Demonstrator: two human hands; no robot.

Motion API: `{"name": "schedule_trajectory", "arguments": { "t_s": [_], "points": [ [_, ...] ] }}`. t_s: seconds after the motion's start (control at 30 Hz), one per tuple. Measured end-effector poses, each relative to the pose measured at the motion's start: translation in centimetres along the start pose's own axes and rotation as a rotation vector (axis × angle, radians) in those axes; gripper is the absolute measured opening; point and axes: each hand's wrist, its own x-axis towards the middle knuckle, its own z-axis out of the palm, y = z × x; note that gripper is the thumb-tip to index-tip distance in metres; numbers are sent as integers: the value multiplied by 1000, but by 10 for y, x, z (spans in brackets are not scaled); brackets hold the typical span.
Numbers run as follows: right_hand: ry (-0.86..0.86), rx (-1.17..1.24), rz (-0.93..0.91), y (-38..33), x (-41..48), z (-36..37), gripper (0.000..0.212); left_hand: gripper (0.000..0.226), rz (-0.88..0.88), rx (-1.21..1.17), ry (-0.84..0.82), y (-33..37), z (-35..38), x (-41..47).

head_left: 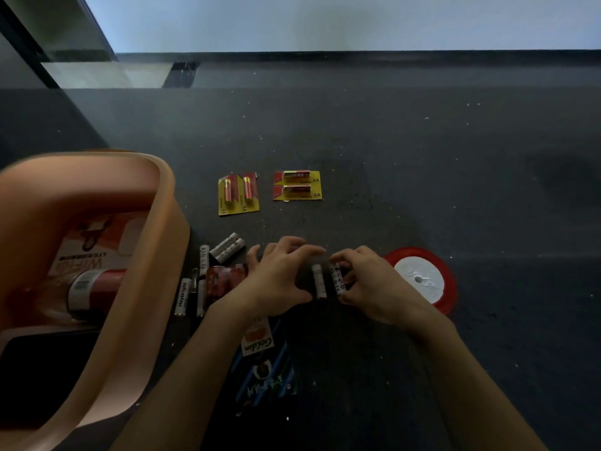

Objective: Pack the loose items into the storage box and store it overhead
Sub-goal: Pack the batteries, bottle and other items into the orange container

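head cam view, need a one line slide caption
Both hands, left hand and right hand, gather loose white batteries on a dark counter beside an open orange storage box.

View count: one, head-worn, wide-angle.
Position: above the dark counter [422,141], at the person's near side.
Facing: forward and steeply down; the far counter edge and pale wall [325,21] run across the top.
Nearness: close; both forearms enter from the bottom edge, left hand [276,278] and right hand [367,281] sit just below centre.
Cropping: the storage box [156,255] is cut by the left edge.
Distortion: straight edges bow toward the corners.
Shared area: none, single view.
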Motion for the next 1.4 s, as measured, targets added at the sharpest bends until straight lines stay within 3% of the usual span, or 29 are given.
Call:
{"name": "schedule_trajectory", "arguments": {
  "t_s": [0.07, 0.13, 0.33, 0.57, 0.83, 0.9, 1.0, 1.17, 1.3, 1.4],
  "points": [
    [-6, -1, -10, 0, 1, 1, 56, 80, -48, 16, -6, 0, 3, -1],
    [-19, -7, -23, -1, 2, 1, 57, 84, -50, 58, 32, 0, 7, 1],
    [9, 9, -61, 0, 2, 5, 54, 60, 37, 17, 104, 1, 15, 3],
    [7, -107, -147, -12, 0, -4, 50, 58, 104, 3, 90, 9, 0, -8],
    [204, -175, -425, -113, -9, -44, 56, 55, 97, 145, 285, 8, -98, -61],
    [179, -162, -526, -177, 5, -21, 55, 50, 39, 148, 345, -29, -138, -111],
    [165, -143, -557, -202, 12, -14, 55, 44, -8, 97, 321, -47, -154, -128],
    [125, -334, -445, -234, 48, 37, 59, 58, -161, 140, 229, -115, -159, -137],
    [144, -350, -329, -232, 59, 55, 64, 58, -115, 66, 98, -136, -147, -125],
    [207, -268, -282, -228, 57, 52, 71, 59, -64, 78, 107, -137, -145, -116]
  ]
}}
